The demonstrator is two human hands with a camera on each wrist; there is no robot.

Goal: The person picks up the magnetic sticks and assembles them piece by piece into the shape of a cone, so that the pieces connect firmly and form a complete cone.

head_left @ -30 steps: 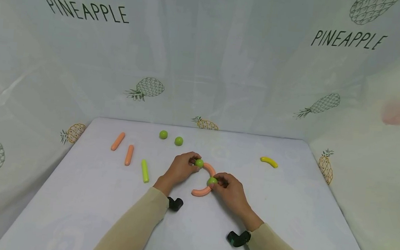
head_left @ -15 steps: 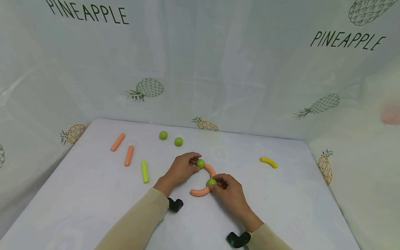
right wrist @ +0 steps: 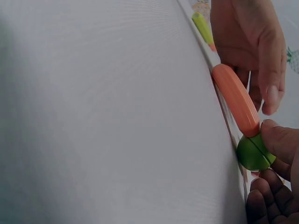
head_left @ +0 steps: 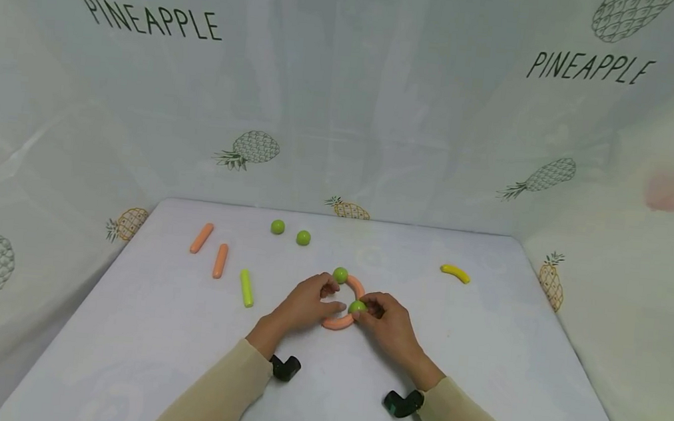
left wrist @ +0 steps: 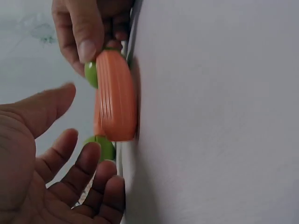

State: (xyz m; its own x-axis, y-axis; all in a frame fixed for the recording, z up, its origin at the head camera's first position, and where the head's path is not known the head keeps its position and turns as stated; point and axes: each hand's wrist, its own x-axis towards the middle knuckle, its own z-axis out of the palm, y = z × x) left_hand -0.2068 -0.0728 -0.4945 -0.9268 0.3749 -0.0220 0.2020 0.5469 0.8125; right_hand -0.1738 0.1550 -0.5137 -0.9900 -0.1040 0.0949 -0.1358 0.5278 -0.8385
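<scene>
On the white table, two curved orange pieces, the upper one (head_left: pixel 357 286) and the lower one (head_left: pixel 337 323), meet near a green ball (head_left: pixel 356 308) and form an arc. My right hand (head_left: pixel 390 325) pinches that ball between thumb and fingers. In the right wrist view the ball (right wrist: pixel 254 153) touches the end of a ribbed orange piece (right wrist: pixel 236 100). A second green ball (head_left: pixel 340 275) sits at the far end of the upper piece. My left hand (head_left: pixel 305 301) is parted from it, thumb and fingers spread with nothing between them, close to the lower piece (left wrist: pixel 117 95).
Two straight orange sticks (head_left: pixel 201 238) and a yellow-green stick (head_left: pixel 246 288) lie to the left. Two more green balls (head_left: pixel 303 237) rest toward the back. A curved yellow piece (head_left: pixel 455 273) is at the right. A pineapple-print cloth (head_left: pixel 346 104) hangs behind the table.
My left hand has let go of the upper green ball and drawn back toward me. The ball stays by the orange piece. My right hand keeps its pinch almost in place.
</scene>
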